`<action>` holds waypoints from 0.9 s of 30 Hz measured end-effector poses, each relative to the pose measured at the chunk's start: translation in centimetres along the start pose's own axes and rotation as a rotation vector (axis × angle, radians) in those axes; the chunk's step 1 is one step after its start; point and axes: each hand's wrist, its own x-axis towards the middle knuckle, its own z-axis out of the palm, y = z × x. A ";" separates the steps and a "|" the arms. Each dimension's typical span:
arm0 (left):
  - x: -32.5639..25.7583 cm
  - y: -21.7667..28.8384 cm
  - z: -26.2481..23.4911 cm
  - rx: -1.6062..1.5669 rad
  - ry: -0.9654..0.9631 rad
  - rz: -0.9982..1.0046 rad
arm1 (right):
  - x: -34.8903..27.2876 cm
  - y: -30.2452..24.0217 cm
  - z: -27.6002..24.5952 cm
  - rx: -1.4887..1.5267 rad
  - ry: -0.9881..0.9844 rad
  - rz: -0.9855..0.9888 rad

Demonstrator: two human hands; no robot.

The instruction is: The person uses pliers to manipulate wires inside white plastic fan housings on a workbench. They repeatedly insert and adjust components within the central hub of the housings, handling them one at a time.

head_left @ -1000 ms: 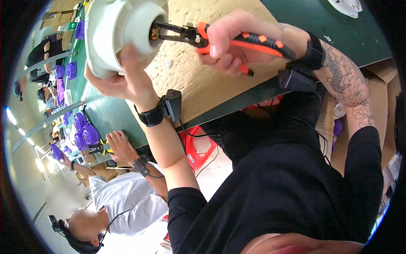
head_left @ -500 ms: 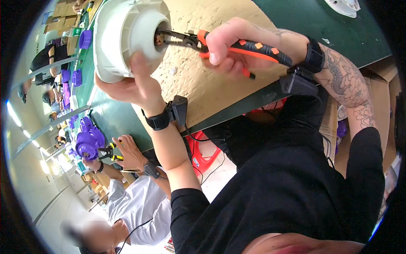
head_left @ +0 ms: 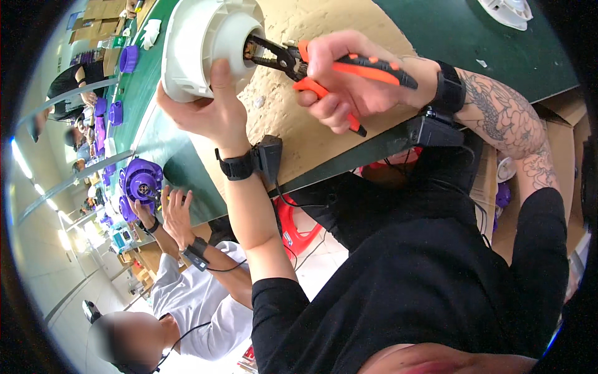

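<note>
A white plastic housing [head_left: 196,47], round with a stepped collar, is gripped by my left hand [head_left: 218,115], thumb on its near side and fingers beneath. My right hand [head_left: 355,81] is wrapped round a pair of pliers [head_left: 367,70] with orange and black handles, which are spread apart. Their dark jaws reach into the housing's round opening, where copper-coloured parts [head_left: 250,48] show. What the jaws touch inside is partly hidden. Both wrists wear black straps with small boxes.
Under my hands a worn cardboard sheet [head_left: 330,22] covers part of the green table [head_left: 436,28]. Another white part [head_left: 507,12] lies far right. At left, a co-worker's hands [head_left: 177,218] work on a purple housing [head_left: 140,181]. A red stool [head_left: 296,227] stands below.
The white housing and my left hand have shifted slightly right. The plier handles have spread wider and their jaws have opened. The co-worker's purple housing has turned and moved up.
</note>
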 end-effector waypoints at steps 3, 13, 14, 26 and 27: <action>0.2 0.2 0.2 0.094 -0.054 0.030 | -0.1 0.1 -0.9 0.036 -0.060 0.016; 0.2 0.2 2.7 0.066 -0.064 0.003 | -2.1 -0.6 0.0 -0.102 0.233 -0.102; 0.2 0.6 2.9 0.035 -0.065 -0.022 | -2.4 -1.0 -0.6 0.010 0.105 -0.025; 0.5 0.4 5.4 0.242 0.091 -0.020 | -5.7 -1.7 -0.5 -0.168 0.084 -0.059; 1.5 -1.1 3.9 0.465 0.196 -0.043 | -5.9 -1.1 -0.5 0.009 -0.139 0.033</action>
